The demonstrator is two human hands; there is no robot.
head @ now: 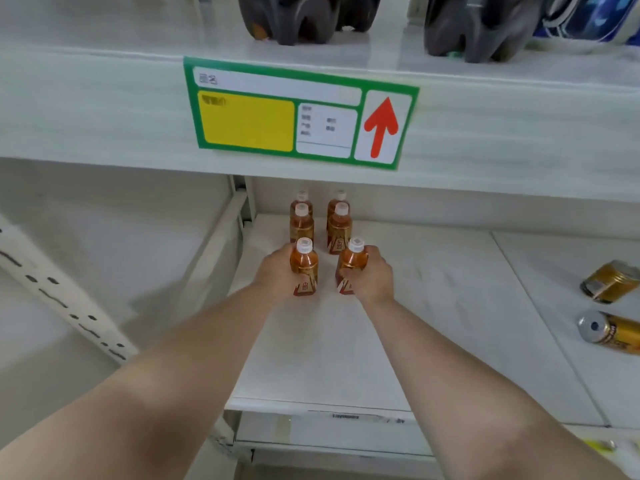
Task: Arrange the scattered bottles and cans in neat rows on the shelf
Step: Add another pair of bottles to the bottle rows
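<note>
Several small amber bottles with white caps stand in two columns on the white shelf. My left hand grips the front left bottle, upright on the shelf. My right hand grips the front right bottle, which leans slightly left. Behind them stand two more pairs, the nearer pair being the middle left bottle and the middle right bottle. Two gold cans lie on their sides at the far right, the upper can and the lower can.
The upper shelf's front edge carries a green and yellow price tag with a red arrow. Dark large bottles stand on that upper shelf. A perforated white upright runs at the left. White shelf surface stretches right of the bottles.
</note>
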